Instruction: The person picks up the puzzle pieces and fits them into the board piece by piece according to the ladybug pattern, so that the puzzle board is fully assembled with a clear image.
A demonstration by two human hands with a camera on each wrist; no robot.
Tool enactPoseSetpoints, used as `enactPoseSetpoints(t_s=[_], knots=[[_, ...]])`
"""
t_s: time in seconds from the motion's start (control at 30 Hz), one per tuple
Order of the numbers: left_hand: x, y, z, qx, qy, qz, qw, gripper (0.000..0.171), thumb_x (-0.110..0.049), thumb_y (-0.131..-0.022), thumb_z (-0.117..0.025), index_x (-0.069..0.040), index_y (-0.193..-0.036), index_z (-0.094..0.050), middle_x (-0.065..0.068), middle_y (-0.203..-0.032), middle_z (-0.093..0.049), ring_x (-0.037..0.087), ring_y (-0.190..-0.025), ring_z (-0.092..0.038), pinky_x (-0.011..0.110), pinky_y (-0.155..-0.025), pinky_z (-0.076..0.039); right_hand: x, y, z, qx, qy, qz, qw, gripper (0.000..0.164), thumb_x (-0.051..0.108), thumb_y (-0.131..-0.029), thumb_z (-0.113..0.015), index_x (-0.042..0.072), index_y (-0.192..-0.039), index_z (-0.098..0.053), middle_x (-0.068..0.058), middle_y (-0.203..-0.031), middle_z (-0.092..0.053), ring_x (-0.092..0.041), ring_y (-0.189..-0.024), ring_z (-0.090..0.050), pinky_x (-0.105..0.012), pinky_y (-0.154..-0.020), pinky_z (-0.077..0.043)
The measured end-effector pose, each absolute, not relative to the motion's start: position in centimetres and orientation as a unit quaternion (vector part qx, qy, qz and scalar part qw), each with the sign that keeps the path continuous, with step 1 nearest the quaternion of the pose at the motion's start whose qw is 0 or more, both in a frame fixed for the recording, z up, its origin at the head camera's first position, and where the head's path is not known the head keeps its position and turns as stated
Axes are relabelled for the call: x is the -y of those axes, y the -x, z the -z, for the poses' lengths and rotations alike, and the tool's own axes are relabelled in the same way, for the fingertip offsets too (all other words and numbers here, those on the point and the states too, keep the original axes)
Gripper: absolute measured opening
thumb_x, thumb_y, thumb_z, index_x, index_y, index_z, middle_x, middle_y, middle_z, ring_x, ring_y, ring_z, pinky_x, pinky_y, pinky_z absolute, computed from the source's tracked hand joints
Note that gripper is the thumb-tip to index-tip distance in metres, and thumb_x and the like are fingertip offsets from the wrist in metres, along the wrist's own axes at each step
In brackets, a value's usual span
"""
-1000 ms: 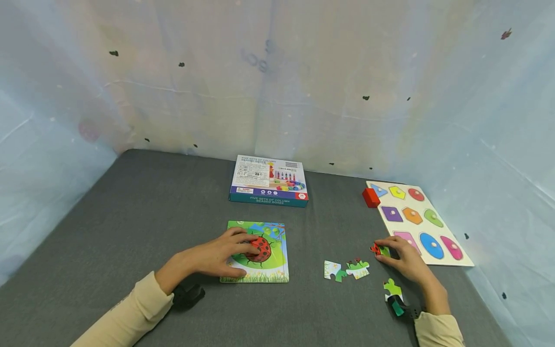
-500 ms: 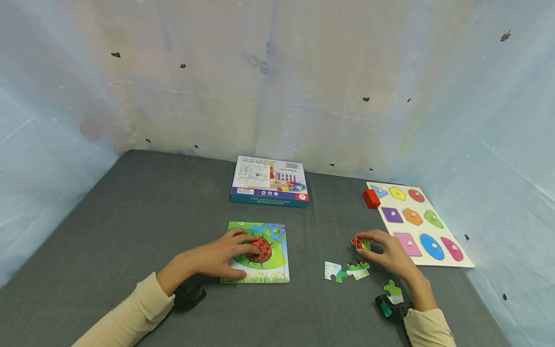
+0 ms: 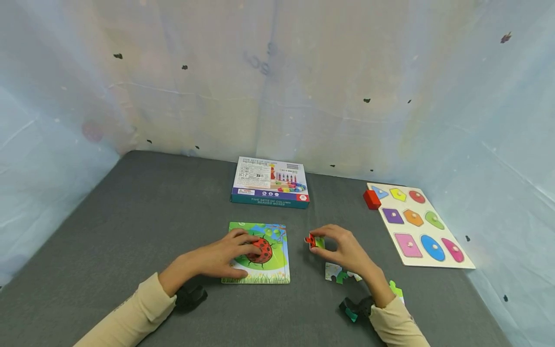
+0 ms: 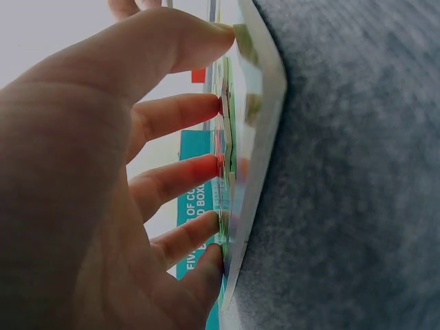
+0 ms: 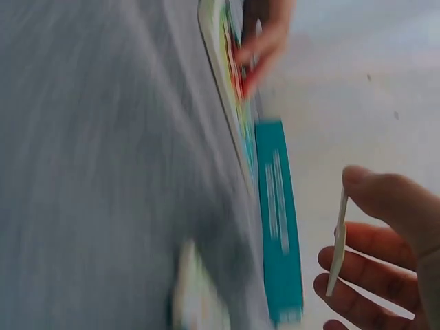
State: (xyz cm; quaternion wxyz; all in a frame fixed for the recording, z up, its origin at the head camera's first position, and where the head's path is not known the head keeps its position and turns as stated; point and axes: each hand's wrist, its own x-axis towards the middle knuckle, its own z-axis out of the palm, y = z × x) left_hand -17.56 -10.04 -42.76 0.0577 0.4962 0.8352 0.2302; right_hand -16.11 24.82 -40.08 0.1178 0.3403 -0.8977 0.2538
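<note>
Currently, a small red and green puzzle piece [image 3: 316, 242] is sitting between the thumb and fingers of the right hand [image 3: 344, 248], which is pinching it clear of the bench [image 3: 173, 207], just right of a ladybug puzzle board [image 3: 273, 264]. In the right wrist view, the piece is showing edge-on as a thin pale strip. The left hand [image 3: 221, 258] is resting on the board with its fingers spread, the fingertips touching the picture and the thumb lying near the bottom edge; it is gripping nothing. The board is lying flat, showing a red spotted ladybug on green, with grass along the bottom.

Below the right hand, a white and green piece [image 3: 331, 271] is lying on the bench, and another piece [image 3: 356, 276] beside it is peeking out, partly hidden by the hand. A further green piece [image 3: 396, 290] is showing behind the right wrist. Black straps are hanging at both wrists, below beige sleeves [image 3: 149, 303].

Behind the ladybug board, a flat white and teal box [image 3: 270, 183] is lying face up. Farther right, a cream shape board [image 3: 401, 228] is carrying nine coloured knobbed shapes, with a red block [image 3: 372, 199] standing by its left edge. Pale sheeting [image 3: 303, 72] is hanging behind everything.
</note>
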Motion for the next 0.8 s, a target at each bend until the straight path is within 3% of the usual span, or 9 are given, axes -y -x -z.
enactPoseSetpoints(t_s=[0.4,0.8], knots=[[10.0,17.6,42.7,-0.839,-0.491,-0.227,0.068,0.047,-0.034,-0.087,-0.065,-0.021,-0.131,-0.052,0.006,-0.144,-0.037,0.029,-0.131,-0.026,0.048,-0.097,-0.037,-18.8,16.8,40.1,0.874,-0.418,-0.230,0.089,0.038,0.034,-0.084,-0.069,0.009,-0.113,-0.067,0.001,-0.108,-0.064,-0.013,-0.103,-0.058,-0.035,-0.085,-0.049],[10.0,17.7,43.0,-0.837,-0.494,-0.226,0.058,0.048,-0.034,-0.087,-0.065,-0.022,-0.131,-0.051,0.005,-0.144,-0.037,0.028,-0.131,-0.027,0.047,-0.098,-0.037,-17.2,17.1,41.4,0.881,-0.420,-0.207,0.069,0.036,0.033,-0.084,-0.070,0.011,-0.112,-0.067,0.001,-0.107,-0.063,-0.012,-0.100,-0.058,-0.031,-0.083,-0.048]])
